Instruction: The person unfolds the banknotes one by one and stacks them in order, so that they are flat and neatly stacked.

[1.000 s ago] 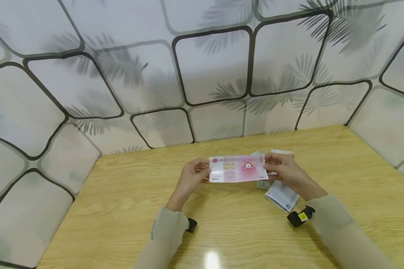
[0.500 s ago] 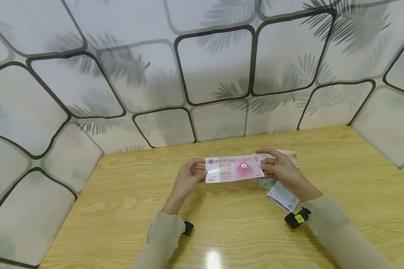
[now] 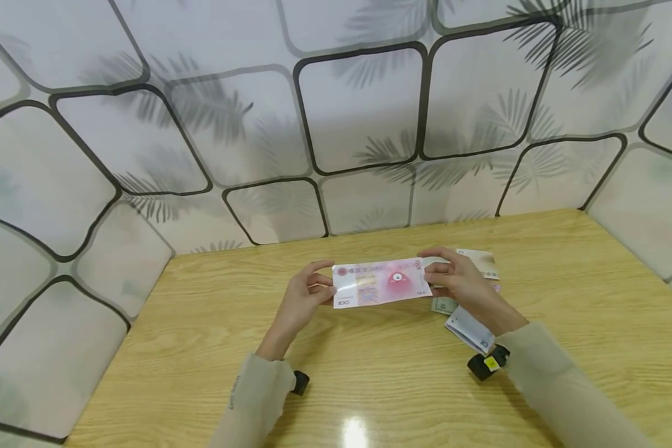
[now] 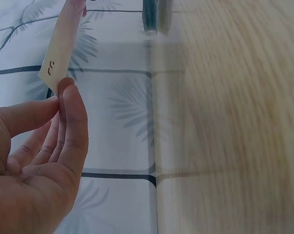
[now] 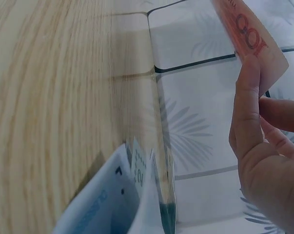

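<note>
A pink 100 banknote (image 3: pixel 381 285), with a one-eyed cartoon figure printed on it, is held stretched flat above the table. My left hand (image 3: pixel 301 300) pinches its left end between thumb and fingers. At the other end my right hand (image 3: pixel 460 283) pinches it the same way. The left wrist view has the note's pale corner (image 4: pixel 56 63) between thumb and fingertips; in the right wrist view its red-printed end (image 5: pixel 264 53) stands in the pinch. Below the right hand lie a folded bluish banknote (image 3: pixel 469 328) and a green one (image 3: pixel 443 305), partly hidden.
Behind the right hand, a pale brownish banknote (image 3: pixel 484 264) lies on the wood-grain table (image 3: pixel 201 348). From the right wrist, the folded bluish note (image 5: pixel 103 195) stands up off the table. A patterned wall covering (image 3: pixel 358 118) rises at the table's back and sides.
Both hands have shifted left with the pink banknote, and its left end has dipped slightly. More of the pale brownish note shows behind the right hand.
</note>
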`<state>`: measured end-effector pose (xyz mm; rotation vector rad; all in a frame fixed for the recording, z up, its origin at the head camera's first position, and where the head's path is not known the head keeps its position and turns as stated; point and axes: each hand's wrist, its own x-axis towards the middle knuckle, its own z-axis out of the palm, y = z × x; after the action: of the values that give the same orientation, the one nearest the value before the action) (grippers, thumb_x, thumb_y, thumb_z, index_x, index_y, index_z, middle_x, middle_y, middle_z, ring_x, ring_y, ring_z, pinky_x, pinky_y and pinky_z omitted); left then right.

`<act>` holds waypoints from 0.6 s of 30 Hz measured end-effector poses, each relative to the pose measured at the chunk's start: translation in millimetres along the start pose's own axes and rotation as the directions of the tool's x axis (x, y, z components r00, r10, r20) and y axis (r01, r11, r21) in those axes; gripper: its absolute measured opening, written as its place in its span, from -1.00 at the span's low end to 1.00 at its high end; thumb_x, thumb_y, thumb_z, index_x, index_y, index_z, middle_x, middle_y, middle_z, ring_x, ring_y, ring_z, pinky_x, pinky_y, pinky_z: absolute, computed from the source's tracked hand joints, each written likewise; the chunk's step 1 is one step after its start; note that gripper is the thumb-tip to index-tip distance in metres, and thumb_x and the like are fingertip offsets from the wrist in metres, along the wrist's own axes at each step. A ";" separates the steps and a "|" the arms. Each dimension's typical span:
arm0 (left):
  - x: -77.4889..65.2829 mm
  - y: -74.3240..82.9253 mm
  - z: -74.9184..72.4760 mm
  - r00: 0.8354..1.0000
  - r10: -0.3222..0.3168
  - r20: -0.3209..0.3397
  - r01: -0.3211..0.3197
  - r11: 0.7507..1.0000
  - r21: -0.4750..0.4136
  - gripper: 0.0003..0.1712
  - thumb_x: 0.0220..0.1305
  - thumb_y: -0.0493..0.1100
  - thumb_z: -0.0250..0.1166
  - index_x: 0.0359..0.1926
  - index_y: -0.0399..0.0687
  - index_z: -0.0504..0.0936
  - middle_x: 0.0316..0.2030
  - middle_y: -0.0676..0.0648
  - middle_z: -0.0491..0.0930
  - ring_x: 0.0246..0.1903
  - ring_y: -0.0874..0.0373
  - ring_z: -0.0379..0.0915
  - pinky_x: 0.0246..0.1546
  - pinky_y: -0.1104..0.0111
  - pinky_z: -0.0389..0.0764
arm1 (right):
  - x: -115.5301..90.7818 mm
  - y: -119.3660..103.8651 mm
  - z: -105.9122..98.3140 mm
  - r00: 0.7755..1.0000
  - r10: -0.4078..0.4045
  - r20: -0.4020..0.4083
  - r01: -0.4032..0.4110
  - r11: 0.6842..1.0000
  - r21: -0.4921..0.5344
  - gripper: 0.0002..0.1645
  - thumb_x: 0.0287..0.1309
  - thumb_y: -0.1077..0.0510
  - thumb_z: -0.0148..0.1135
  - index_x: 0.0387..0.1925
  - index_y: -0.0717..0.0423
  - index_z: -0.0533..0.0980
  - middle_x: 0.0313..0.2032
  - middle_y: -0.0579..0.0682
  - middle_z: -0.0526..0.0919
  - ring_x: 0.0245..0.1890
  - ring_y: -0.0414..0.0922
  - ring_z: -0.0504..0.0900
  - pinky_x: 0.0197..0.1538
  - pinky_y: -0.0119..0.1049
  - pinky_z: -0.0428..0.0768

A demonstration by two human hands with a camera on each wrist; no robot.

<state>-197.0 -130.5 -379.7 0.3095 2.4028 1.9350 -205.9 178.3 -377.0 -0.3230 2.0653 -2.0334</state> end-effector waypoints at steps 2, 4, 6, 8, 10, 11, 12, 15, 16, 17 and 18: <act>-1.5 -0.2 -2.2 1.000 0.000 0.002 0.000 1.000 -0.009 -0.44 0.29 -0.59 0.22 0.31 -0.36 0.45 -0.23 -0.25 0.61 -0.35 0.07 0.64 -0.16 -0.02 0.71 | 0.3 -0.1 1.9 1.000 0.001 0.001 -0.001 1.000 -0.010 -0.50 0.44 0.38 0.10 0.33 0.40 0.27 -0.36 -0.12 0.58 -0.42 -0.24 0.53 -0.27 -0.34 0.67; -3.4 -0.5 -4.3 1.000 0.006 0.005 -0.006 1.000 -0.010 -0.45 0.29 -0.59 0.22 0.30 -0.36 0.46 -0.23 -0.25 0.60 -0.36 0.08 0.64 -0.17 -0.01 0.72 | 0.3 0.0 3.6 1.000 0.004 0.001 -0.004 1.000 -0.006 -0.52 0.44 0.39 0.10 0.32 0.40 0.28 -0.37 -0.12 0.58 -0.43 -0.25 0.52 -0.29 -0.35 0.65; -5.1 -0.7 -6.2 1.000 0.010 0.005 -0.010 1.000 -0.009 -0.45 0.28 -0.60 0.22 0.29 -0.37 0.47 -0.24 -0.25 0.60 -0.36 0.07 0.63 -0.17 -0.01 0.72 | 0.4 0.6 5.3 1.000 0.001 0.006 -0.001 1.000 0.003 -0.53 0.43 0.40 0.10 0.31 0.38 0.30 -0.37 -0.12 0.59 -0.44 -0.25 0.52 -0.30 -0.36 0.64; -7.0 -0.5 -8.2 1.000 0.019 0.000 -0.019 1.000 0.000 -0.46 0.28 -0.60 0.22 0.28 -0.38 0.48 -0.25 -0.25 0.61 -0.36 0.06 0.64 -0.18 -0.01 0.72 | 1.3 1.9 7.1 1.000 -0.007 0.013 0.007 1.000 0.018 -0.54 0.43 0.41 0.10 0.29 0.39 0.32 -0.38 -0.12 0.60 -0.44 -0.26 0.52 -0.31 -0.37 0.64; -7.9 -1.3 -10.1 1.000 0.022 -0.008 -0.022 1.000 0.007 -0.46 0.28 -0.60 0.23 0.27 -0.37 0.49 -0.26 -0.25 0.61 -0.36 0.05 0.64 -0.18 -0.01 0.72 | 2.3 3.2 8.8 1.000 -0.015 0.020 0.014 0.999 0.029 -0.57 0.42 0.42 0.10 0.27 0.36 0.34 -0.38 -0.12 0.61 -0.44 -0.26 0.53 -0.31 -0.37 0.65; -8.2 -1.7 -11.0 1.000 0.024 -0.013 -0.024 1.000 0.011 -0.47 0.28 -0.60 0.23 0.27 -0.37 0.49 -0.26 -0.25 0.61 -0.35 0.05 0.65 -0.19 0.00 0.72 | 3.0 3.6 9.8 0.999 -0.022 0.023 0.021 0.999 0.034 -0.58 0.42 0.42 0.10 0.25 0.34 0.36 -0.39 -0.12 0.61 -0.44 -0.26 0.53 -0.31 -0.37 0.65; -8.5 -2.2 -11.9 1.000 0.022 -0.019 -0.022 1.000 0.009 -0.47 0.28 -0.60 0.23 0.26 -0.37 0.50 -0.26 -0.24 0.61 -0.36 0.05 0.65 -0.19 0.00 0.72 | 4.0 4.3 10.7 0.999 -0.028 0.026 0.027 0.999 0.042 -0.60 0.42 0.43 0.10 0.24 0.32 0.38 -0.39 -0.12 0.61 -0.45 -0.26 0.52 -0.32 -0.37 0.65; -8.9 -4.0 -14.3 0.999 0.007 -0.039 -0.008 1.000 -0.005 -0.51 0.29 -0.59 0.22 0.24 -0.37 0.52 -0.26 -0.24 0.61 -0.38 0.08 0.64 -0.19 0.03 0.73 | 5.8 4.9 14.2 0.999 -0.032 0.036 0.030 0.998 0.052 -0.63 0.40 0.44 0.10 0.18 0.21 0.44 -0.41 -0.11 0.59 -0.45 -0.26 0.51 -0.31 -0.37 0.65; -9.3 -4.4 -15.1 0.999 0.001 -0.047 -0.002 1.000 -0.009 -0.52 0.29 -0.59 0.22 0.23 -0.38 0.53 -0.26 -0.24 0.60 -0.39 0.09 0.63 -0.20 0.04 0.73 | 6.4 5.1 15.6 0.999 -0.033 0.039 0.031 0.998 0.051 -0.63 0.40 0.44 0.11 0.18 0.20 0.44 -0.41 -0.11 0.58 -0.45 -0.26 0.50 -0.31 -0.37 0.65; -10.0 -4.5 -15.8 0.999 -0.002 -0.054 0.002 1.000 -0.011 -0.53 0.29 -0.59 0.22 0.22 -0.38 0.53 -0.26 -0.24 0.61 -0.39 0.11 0.63 -0.20 0.03 0.73 | 6.8 5.2 17.2 0.999 -0.033 0.040 0.031 0.998 0.050 -0.63 0.40 0.44 0.11 0.19 0.22 0.44 -0.41 -0.10 0.57 -0.45 -0.25 0.49 -0.31 -0.37 0.65; -10.6 -4.7 -16.7 0.998 -0.009 -0.061 0.008 1.000 -0.016 -0.53 0.29 -0.58 0.22 0.21 -0.39 0.53 -0.27 -0.23 0.61 -0.40 0.12 0.63 -0.20 0.03 0.73 | 7.2 5.3 18.9 0.998 -0.034 0.044 0.033 0.999 0.043 -0.61 0.40 0.44 0.11 0.21 0.27 0.42 -0.40 -0.10 0.57 -0.45 -0.25 0.48 -0.32 -0.37 0.64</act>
<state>-189.8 -149.4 -381.5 0.2419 2.4209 1.9869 -206.9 158.2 -382.6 -0.3941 2.0009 -2.0669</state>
